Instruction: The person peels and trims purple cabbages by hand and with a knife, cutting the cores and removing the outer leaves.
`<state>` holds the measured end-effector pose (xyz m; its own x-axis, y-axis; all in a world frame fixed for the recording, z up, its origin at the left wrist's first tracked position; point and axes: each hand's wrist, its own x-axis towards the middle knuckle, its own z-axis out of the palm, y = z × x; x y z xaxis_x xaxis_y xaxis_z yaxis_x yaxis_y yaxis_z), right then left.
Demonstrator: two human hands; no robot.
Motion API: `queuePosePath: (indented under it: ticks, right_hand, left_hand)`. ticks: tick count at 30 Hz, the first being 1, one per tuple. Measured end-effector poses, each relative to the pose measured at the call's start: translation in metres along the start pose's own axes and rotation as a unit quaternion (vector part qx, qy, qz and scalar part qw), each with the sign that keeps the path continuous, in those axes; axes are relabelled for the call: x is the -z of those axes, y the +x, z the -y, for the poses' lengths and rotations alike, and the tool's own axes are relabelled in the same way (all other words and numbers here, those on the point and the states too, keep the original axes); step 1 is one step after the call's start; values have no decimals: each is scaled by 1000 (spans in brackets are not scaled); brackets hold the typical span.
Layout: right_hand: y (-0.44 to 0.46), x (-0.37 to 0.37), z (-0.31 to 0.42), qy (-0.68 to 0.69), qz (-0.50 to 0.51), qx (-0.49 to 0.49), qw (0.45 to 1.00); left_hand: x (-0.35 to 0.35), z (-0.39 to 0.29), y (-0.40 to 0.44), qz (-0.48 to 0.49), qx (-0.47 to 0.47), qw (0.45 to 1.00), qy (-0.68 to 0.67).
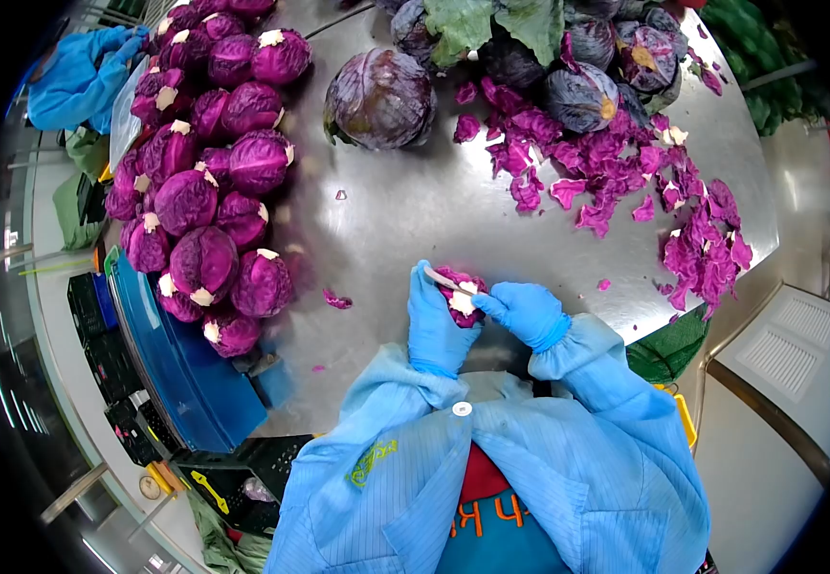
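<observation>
Head cam: L hand (437, 330) holding 1 red cabbage (464, 304), R hand (528, 313) gripping 1 knife (446, 281) at its core.

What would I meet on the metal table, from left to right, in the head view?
Piled trimmed round purple cabbages, one large dull dark purple cabbage, a loose heap of torn bright purple leaves.

We see the left hand (440, 330) holding a trimmed cabbage (464, 308), the right hand (530, 315) a knife (448, 280) against it, and purple scraps (704, 244) on the metal table (376, 210).
</observation>
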<state>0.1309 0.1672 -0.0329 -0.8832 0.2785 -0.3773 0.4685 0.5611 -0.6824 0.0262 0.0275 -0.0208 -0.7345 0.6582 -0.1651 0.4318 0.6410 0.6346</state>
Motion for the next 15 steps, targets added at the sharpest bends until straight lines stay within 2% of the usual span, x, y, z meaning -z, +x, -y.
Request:
queuePosePath:
  ticks: [1,4,5,7,8,11,12,15]
  right_hand:
    - [0,-2,0,-40,-34,6,999]
    - [1,-30,-14,118,-92,-8,989]
    - [-1,-35,-11,225,-96,-43,969]
    - [-3,-31,6,428,-99,-113,891]
    - [-4,-22,11,484,-71,-165,856]
    - [-8,-13,7,401,-28,-140,905]
    - [-8,-10,8,316,-48,-115,941]
    - [-5,5,20,155,-141,-111,972]
  left_hand:
    - [0,0,0,-2,-4,1000,6]
    - [-2,-2,0,-10,-6,1000,12]
    - [-4,-1,0,-9,-1,1000,7]
    - [-6,-1,1,-11,3,1000,4]
    - [-6,-2,0,-13,2,1000,6]
    - [-6,2,-1,-8,-11,1000,15]
    - [-4,3,-2,-4,-15,1000,18]
    - [2,-1,-1,17,-12,1000,2]
